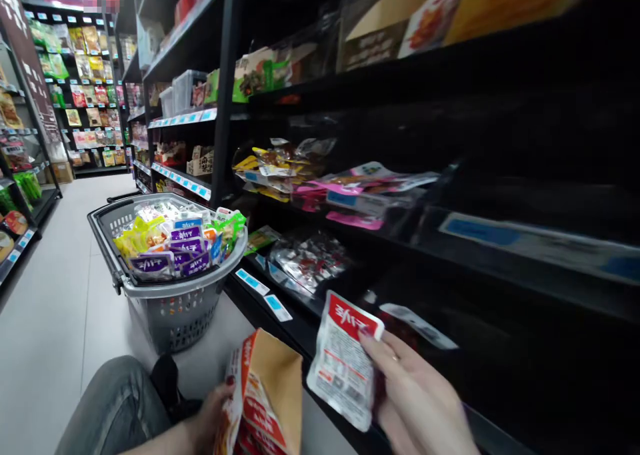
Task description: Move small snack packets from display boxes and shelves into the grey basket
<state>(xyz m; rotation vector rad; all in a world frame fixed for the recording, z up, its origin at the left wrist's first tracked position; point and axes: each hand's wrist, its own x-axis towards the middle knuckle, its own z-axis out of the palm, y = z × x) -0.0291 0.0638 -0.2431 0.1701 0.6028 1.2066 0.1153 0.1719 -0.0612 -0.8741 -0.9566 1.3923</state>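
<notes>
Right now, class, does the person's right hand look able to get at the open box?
Probably yes: the box, held by the left hand, is close to the right hand, with its opening in view. Only the packet in the right hand's grip lies between them, and it may hamper a second grip.

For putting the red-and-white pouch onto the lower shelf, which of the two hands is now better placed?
Probably the right hand: it holds the pouch, close to the lower shelf. The left hand is holding the open box, farther from that shelf.

The pouch looks glossy plastic, the box matt cardboard inside, the basket smooth plastic.
</notes>
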